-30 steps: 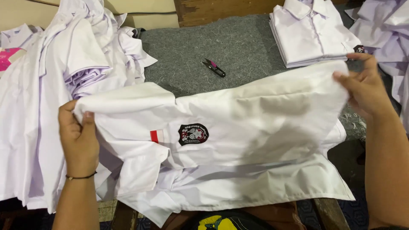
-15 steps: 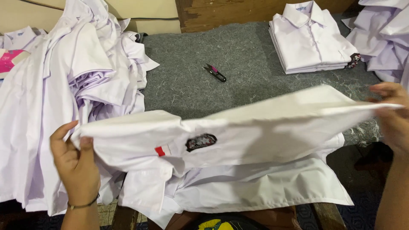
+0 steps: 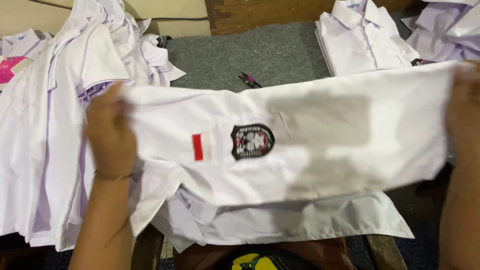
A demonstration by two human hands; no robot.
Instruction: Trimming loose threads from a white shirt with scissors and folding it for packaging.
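Head view: left hand (image 3: 111,132) and right hand (image 3: 465,107) gripping shirt (image 3: 320,135) at opposite ends, fingers clenched on cloth, stretching it flat above desk (image 3: 260,52), likely squaring it. Shield badge (image 3: 252,141), black with red-white centre, sitting mid-chest; red-white patch (image 3: 201,147) just left of it. Folded stack (image 3: 362,40) lying beyond; loose pile (image 3: 55,115) at left; snips (image 3: 250,80) on desk.
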